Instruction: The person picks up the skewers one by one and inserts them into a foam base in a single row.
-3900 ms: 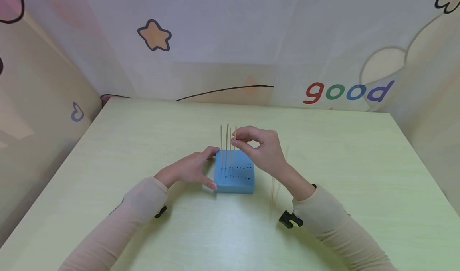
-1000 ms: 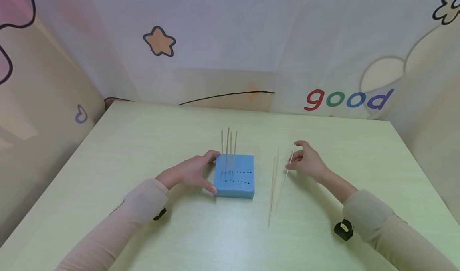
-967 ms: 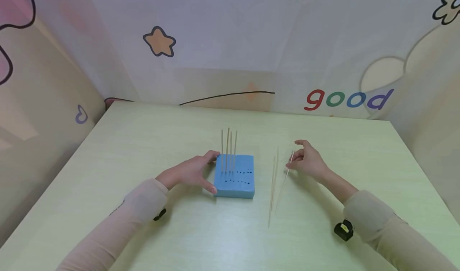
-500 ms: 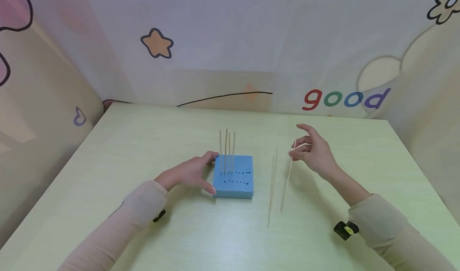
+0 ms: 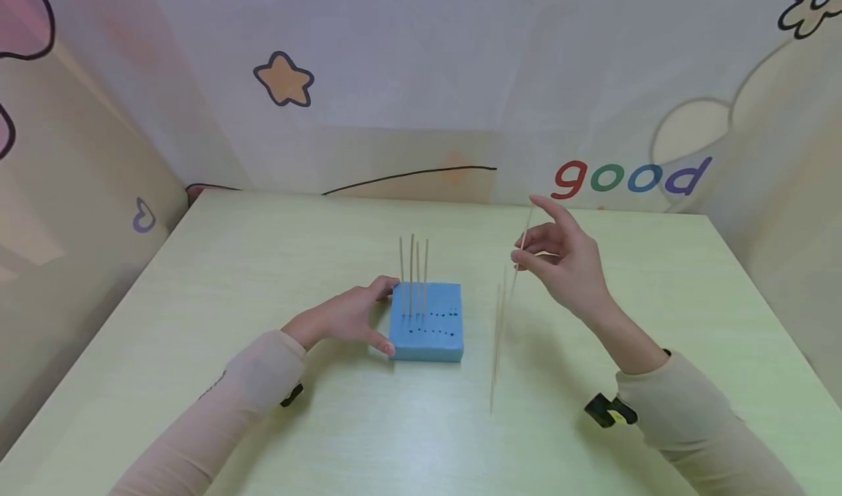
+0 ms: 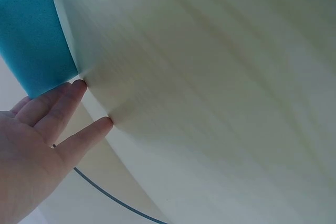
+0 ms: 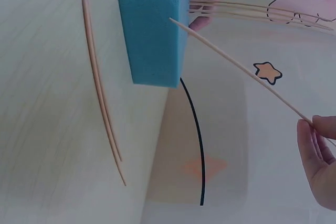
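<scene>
A blue foam block point(image 5: 427, 346) rests on the table with rows of small dark holes in its top. Several thin wooden skewers point(image 5: 411, 273) stand upright in its left part. My left hand point(image 5: 345, 313) holds the block at its left side, thumb at the front corner and index finger at the back corner. Other left fingers point(image 6: 58, 103) lie straight along the block. To the right and raised above the table, my right hand point(image 5: 569, 262) pinches one skewer point(image 7: 241, 67) between thumb and fingers, index finger stretched toward its upper end. That skewer's lower end slants down toward the block's side.
Between the block and my right arm, loose skewers point(image 5: 497, 342) lie lengthwise on the pale wooden table point(image 5: 263, 240). A printed cloth point(image 5: 408, 58) with a star and the word "good" hangs behind the table's far edge.
My right hand has let go of a skewer standing in the block, picked another off the table on the right, lifted it and swung back left. My left hand has stayed at the block.
</scene>
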{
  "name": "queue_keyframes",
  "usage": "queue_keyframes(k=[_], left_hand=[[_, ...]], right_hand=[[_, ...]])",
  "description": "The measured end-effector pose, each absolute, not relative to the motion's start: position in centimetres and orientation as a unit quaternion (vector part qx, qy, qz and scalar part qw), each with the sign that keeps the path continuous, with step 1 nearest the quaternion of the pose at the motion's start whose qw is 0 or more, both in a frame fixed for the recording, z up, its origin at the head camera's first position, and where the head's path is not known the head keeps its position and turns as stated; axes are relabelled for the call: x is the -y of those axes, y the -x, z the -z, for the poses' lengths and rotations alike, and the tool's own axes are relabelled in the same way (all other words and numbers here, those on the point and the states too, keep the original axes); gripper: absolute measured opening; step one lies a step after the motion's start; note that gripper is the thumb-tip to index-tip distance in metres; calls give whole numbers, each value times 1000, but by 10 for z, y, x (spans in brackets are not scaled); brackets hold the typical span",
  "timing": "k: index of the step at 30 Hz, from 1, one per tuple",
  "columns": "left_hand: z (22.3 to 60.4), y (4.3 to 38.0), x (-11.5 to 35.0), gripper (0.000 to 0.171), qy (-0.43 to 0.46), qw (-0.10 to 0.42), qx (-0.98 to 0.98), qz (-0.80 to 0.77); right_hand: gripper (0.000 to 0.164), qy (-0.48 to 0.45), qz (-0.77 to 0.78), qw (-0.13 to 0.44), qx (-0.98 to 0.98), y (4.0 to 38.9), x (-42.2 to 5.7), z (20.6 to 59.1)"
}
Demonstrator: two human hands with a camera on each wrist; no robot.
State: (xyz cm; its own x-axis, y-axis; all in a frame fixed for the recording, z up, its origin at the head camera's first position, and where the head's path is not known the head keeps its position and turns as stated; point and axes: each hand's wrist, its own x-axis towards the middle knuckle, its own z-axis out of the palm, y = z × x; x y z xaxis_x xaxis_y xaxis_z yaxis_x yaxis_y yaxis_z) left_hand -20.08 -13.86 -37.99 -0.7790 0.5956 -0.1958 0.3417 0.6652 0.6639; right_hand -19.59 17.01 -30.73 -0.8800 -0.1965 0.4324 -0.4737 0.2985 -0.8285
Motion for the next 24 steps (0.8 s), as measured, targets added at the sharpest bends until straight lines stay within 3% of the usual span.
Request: queue_keyframes(k=[9, 16, 24], left_hand=[[378, 200, 139, 104, -267, 203, -887, -318], [379, 201, 138, 104, -268, 202, -887, -318], [381, 202, 139, 104, -265, 204, -887, -318]], right_hand=[[67, -245, -556, 176, 774, 194, -151, 299], [43, -277, -569, 201, 748, 196, -138, 298], [38, -309, -575, 213, 727, 196, -122, 297]])
